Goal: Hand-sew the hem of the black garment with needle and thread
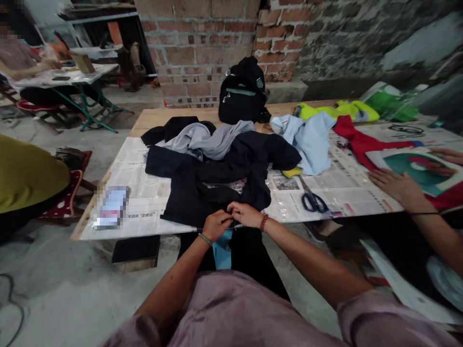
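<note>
A black garment point(184, 193) lies spread at the table's front edge, with a gap in its middle showing newspaper. At its near hem, my left hand point(216, 224) is closed, fingers pinching the black cloth. Close beside it, my right hand point(246, 215) has its fingertips drawn together over the same edge. Whatever is between the right fingertips is too small to make out. A light blue piece point(222, 253) hangs below my hands over my lap. Grey cloth point(202, 140) lies bunched behind the black garment.
Scissors point(313, 201) lie right of the garment, near light blue cloth point(313, 144). A phone point(113, 207) rests on the left of the newspaper-covered table point(119, 166). A black backpack point(241, 94) stands at the back. At right, a co-worker's hand point(398, 185) touches a green-and-white piece point(408, 166).
</note>
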Demonstrator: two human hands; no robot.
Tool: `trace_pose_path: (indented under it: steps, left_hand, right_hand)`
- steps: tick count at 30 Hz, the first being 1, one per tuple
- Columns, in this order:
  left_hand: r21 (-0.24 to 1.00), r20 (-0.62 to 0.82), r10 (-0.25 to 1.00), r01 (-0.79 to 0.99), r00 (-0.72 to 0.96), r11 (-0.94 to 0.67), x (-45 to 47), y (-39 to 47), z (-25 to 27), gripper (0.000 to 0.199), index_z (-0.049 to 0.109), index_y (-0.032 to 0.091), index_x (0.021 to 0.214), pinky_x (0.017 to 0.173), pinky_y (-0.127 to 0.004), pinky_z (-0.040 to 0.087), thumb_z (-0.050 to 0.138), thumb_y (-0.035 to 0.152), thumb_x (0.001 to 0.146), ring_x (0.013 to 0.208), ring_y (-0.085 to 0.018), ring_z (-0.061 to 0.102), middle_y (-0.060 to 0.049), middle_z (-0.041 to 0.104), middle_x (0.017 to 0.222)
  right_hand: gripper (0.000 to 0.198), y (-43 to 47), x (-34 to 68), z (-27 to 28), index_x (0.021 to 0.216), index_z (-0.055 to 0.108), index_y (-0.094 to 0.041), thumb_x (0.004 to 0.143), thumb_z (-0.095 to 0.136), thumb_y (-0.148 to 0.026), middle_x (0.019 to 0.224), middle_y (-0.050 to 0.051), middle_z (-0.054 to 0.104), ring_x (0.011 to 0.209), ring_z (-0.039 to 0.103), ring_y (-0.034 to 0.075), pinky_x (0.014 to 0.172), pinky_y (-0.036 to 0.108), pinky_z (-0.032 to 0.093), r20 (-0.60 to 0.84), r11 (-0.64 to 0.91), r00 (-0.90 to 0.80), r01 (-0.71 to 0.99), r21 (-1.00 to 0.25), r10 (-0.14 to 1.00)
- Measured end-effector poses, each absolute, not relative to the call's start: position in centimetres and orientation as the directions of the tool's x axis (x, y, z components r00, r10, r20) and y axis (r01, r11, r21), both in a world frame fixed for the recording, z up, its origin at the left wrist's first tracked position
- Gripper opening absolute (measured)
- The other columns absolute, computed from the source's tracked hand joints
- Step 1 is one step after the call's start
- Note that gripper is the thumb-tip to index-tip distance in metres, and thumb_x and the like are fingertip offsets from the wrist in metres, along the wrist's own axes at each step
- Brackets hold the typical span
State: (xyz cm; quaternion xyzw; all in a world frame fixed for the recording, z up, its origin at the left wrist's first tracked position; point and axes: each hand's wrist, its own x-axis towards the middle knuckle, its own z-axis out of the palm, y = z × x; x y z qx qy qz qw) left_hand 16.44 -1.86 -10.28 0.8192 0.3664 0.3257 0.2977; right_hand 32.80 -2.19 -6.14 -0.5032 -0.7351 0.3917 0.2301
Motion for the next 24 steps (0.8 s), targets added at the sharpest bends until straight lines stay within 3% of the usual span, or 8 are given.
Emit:
trace_pose_path:
  steps: [2,5,7,9,12,16,19,24]
  left_hand:
    - [0.745,0.309,0.804,0.396,0.508,-0.537,16.4,-1.8,-10.1,0.011,0.066,0.019,0.077,0.063,-0.019,0.042,0.056,0.018,0.073,0.067,-0.009,0.054,0.0,0.059,0.071]
    - [0.766,0.299,0.814,0.383,0.498,-0.516,16.3,-1.7,-9.8,0.009,0.066,0.018,0.076,0.06,-0.019,0.042,0.057,0.019,0.073,0.064,-0.009,0.054,0.0,0.058,0.068]
    - [0.776,0.296,0.817,0.374,0.495,-0.508,16.2,-1.8,-9.6,0.009,0.066,0.018,0.076,0.06,-0.019,0.042,0.057,0.02,0.073,0.064,-0.009,0.054,0.0,0.058,0.069]
    - [0.784,0.294,0.818,0.364,0.494,-0.502,16.2,-1.8,-9.5,0.009,0.066,0.018,0.075,0.06,-0.019,0.042,0.057,0.021,0.073,0.064,-0.009,0.054,0.0,0.058,0.069]
    - [0.787,0.293,0.818,0.361,0.495,-0.501,16.2,-1.9,-9.5,0.01,0.066,0.018,0.075,0.06,-0.019,0.041,0.056,0.02,0.074,0.063,-0.009,0.054,0.0,0.058,0.068]
    - [0.779,0.296,0.817,0.37,0.495,-0.507,16.3,-1.8,-9.5,0.01,0.066,0.018,0.075,0.06,-0.019,0.041,0.056,0.019,0.074,0.063,-0.009,0.054,0.0,0.059,0.067]
    - [0.774,0.298,0.816,0.374,0.496,-0.51,16.2,-1.8,-9.5,0.011,0.066,0.018,0.076,0.062,-0.019,0.042,0.056,0.018,0.073,0.065,-0.009,0.055,0.0,0.06,0.069]
    - [0.76,0.286,0.801,0.385,0.527,-0.524,16.2,-1.8,-9.5,0.012,0.066,0.018,0.075,0.063,-0.019,0.042,0.055,0.018,0.074,0.066,-0.009,0.055,-0.001,0.06,0.069]
  right_hand:
    - [0.026,-2.2,33.2,-5.5,0.097,0.053,-0.018,0.073,0.043,-0.012,0.066,-0.003,0.054,0.055,0.047,0.008,0.055,0.02,0.038,0.039,0.244,-0.347,0.57,-0.785,0.937]
    - [0.023,-2.8,34.4,-4.4,0.098,0.052,-0.019,0.077,0.044,-0.017,0.085,0.002,0.057,0.066,0.051,0.011,0.063,0.023,0.041,0.275,0.278,-0.1,0.609,-0.743,0.956]
    - [0.015,-4.0,35.1,-4.0,0.09,0.053,-0.019,0.079,0.044,-0.02,0.082,0.003,0.056,0.068,0.051,0.012,0.063,0.024,0.041,0.389,0.256,0.074,0.638,-0.726,0.918]
    - [0.008,-5.7,35.3,-4.2,0.081,0.053,-0.019,0.08,0.045,-0.022,0.073,0.001,0.053,0.065,0.05,0.012,0.061,0.024,0.041,0.432,0.246,0.139,0.652,-0.717,0.891]
    - [0.007,-8.4,34.5,-5.6,0.076,0.052,-0.02,0.079,0.046,-0.02,0.067,0.0,0.051,0.061,0.049,0.012,0.058,0.024,0.042,0.422,0.301,0.02,0.671,-0.678,0.906]
    - [0.014,-10.0,32.5,-8.1,0.091,0.054,-0.02,0.08,0.046,-0.018,0.083,0.005,0.056,0.078,0.053,0.016,0.07,0.029,0.046,0.423,0.402,-0.163,0.717,-0.569,0.891]
    - [0.021,-9.2,31.5,-9.3,0.1,0.053,-0.019,0.081,0.045,-0.018,0.09,0.008,0.057,0.085,0.054,0.018,0.075,0.032,0.046,0.46,0.436,-0.189,0.734,-0.521,0.867]
    - [0.014,-7.8,31.1,-9.9,0.086,0.057,-0.02,0.083,0.044,-0.019,0.079,0.005,0.058,0.076,0.055,0.016,0.069,0.029,0.047,0.481,0.412,-0.101,0.683,-0.603,0.871]
